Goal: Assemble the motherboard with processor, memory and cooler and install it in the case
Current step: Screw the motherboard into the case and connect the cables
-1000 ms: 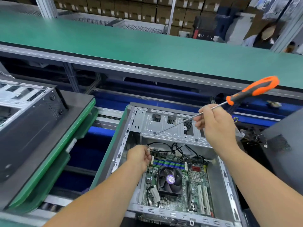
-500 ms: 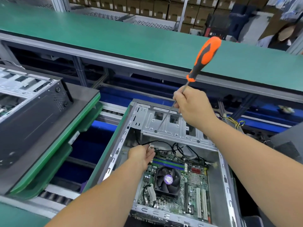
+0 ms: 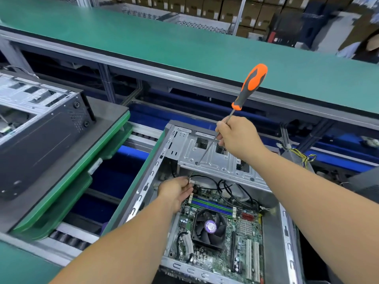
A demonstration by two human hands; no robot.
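An open grey computer case [image 3: 217, 158] lies on its side in front of me. Inside it sits the green motherboard [image 3: 242, 236] with a black cooler fan [image 3: 209, 227] and blue-green memory slots [image 3: 211, 206]. My right hand [image 3: 238, 136] grips the long metal shaft of an orange-and-grey screwdriver [image 3: 251, 85], held nearly upright, its tip low at the board's far left corner. My left hand [image 3: 176, 191] is down at that same corner, fingers pinched right by the tip; what they hold is too small to tell.
Black cables [image 3: 225, 185] loop over the board's far edge. Another case [image 3: 41, 128] rests on a green-edged pallet [image 3: 86, 171] to the left. A green workbench [image 3: 184, 48] runs across behind. Loose yellow-black wires [image 3: 303, 158] hang at the right. A person sits far right.
The screwdriver has swung from nearly level to steeply upright, and its tip has come down from the drive cage to the board's corner by my left hand.
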